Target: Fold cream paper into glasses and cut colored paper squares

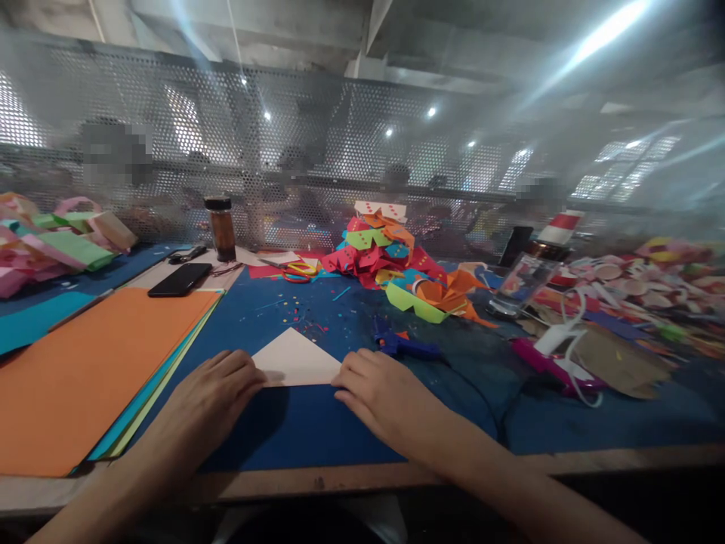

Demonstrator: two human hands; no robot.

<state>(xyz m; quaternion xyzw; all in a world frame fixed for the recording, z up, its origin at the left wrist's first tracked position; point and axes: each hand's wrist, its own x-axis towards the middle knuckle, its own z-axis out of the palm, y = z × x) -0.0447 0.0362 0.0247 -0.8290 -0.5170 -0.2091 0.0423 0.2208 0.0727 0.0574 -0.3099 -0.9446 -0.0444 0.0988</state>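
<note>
The folded triangle of pale paper (pixel 294 363) lay on the blue-topped table (pixel 306 427) near its front edge, its peak pointing away from the person and its long straight side nearest. The left hand (pixel 218 393) had its fingers bunched together and pinched on the left corner; the right hand (pixel 385 393) likewise had its fingers closed on the right corner (both thumbs lay along the near edge).

Just beyond the right hand sat a blue glue gun (pixel 416 347), its cord trailing toward the table's front. Past the peak were small coloured scraps (pixel 306 313), then scissors (pixel 298 270) with yellow and red handles, and to their right a heap of bright paper cutouts (pixel 368 253). To the left lay a stack of coloured sheets (pixel 113 363), orange uppermost, with a black smartphone (pixel 180 280) at its far end and a dark-lidded brown bottle (pixel 221 236) behind that. A perforated metal screen (pixel 317 170) rose behind everything.
</note>
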